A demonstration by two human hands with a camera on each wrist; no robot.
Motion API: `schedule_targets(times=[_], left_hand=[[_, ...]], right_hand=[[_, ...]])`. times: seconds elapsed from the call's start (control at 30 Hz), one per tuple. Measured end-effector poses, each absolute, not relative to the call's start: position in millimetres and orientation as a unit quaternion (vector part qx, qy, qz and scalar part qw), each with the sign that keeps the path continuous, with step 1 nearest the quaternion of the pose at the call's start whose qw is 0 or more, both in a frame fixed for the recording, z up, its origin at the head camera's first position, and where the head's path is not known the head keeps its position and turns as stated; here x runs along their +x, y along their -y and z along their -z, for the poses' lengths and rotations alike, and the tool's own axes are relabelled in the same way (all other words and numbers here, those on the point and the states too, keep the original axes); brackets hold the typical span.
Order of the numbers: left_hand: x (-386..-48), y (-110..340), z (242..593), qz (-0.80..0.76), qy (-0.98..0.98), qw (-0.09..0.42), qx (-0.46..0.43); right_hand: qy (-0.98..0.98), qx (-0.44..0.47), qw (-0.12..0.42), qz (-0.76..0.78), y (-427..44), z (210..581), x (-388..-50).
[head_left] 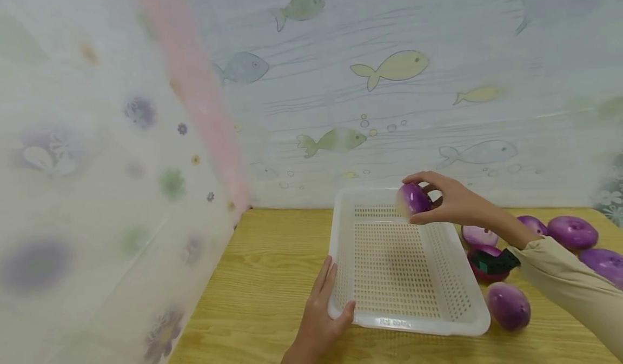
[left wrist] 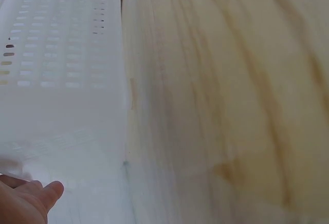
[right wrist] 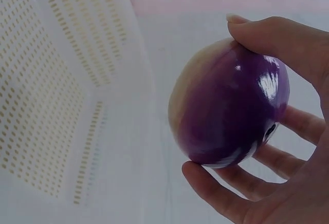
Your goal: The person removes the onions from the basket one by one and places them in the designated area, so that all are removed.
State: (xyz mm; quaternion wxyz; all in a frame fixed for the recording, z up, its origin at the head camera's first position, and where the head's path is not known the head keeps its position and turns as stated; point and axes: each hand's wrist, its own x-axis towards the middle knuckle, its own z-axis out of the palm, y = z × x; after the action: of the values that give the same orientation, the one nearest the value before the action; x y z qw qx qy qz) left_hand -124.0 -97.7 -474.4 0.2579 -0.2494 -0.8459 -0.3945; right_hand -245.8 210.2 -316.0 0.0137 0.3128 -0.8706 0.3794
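Observation:
My right hand [head_left: 448,199] holds a glossy, round purple vegetable [right wrist: 231,106] with a cream end, its exact kind unclear. The thumb and fingertips pinch it from opposite sides in the right wrist view. It hangs above the far part of a white perforated plastic basket [head_left: 409,325]. At the basket's near left corner, my left hand [head_left: 321,315] grips the rim, fingers along the outer left side and thumb at the front. Only part of that hand [left wrist: 31,198] shows in the left wrist view, against the basket's white wall.
Several purple pieces lie right of the basket, among them an oval one [head_left: 508,306], a pale-faced one [head_left: 479,236] and a ring-shaped one [head_left: 572,232]. A dark green device [head_left: 494,261] shows beside the right sleeve. Fish-patterned sheeting [head_left: 316,93] rises behind the wooden table [head_left: 263,277].

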Motion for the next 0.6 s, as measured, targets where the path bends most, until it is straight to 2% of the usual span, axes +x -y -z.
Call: schedule_targets(times=[0.13, 0.43, 0.6], left_hand=[[-125, 96, 475, 0.395, 0.843, 0.264, -0.255], [-120, 96, 473, 0.404, 0.851, 0.232, -0.241], [-121, 98, 471, 0.403, 0.850, 0.239, -0.240]], right_hand=[[0.876, 0.310, 0.033, -0.368, -224, 311, -234], [0.890, 0.279, 0.075, -0.353, -249, 310, -210], [0.892, 0.274, 0.099, -0.347, -261, 311, -202]])
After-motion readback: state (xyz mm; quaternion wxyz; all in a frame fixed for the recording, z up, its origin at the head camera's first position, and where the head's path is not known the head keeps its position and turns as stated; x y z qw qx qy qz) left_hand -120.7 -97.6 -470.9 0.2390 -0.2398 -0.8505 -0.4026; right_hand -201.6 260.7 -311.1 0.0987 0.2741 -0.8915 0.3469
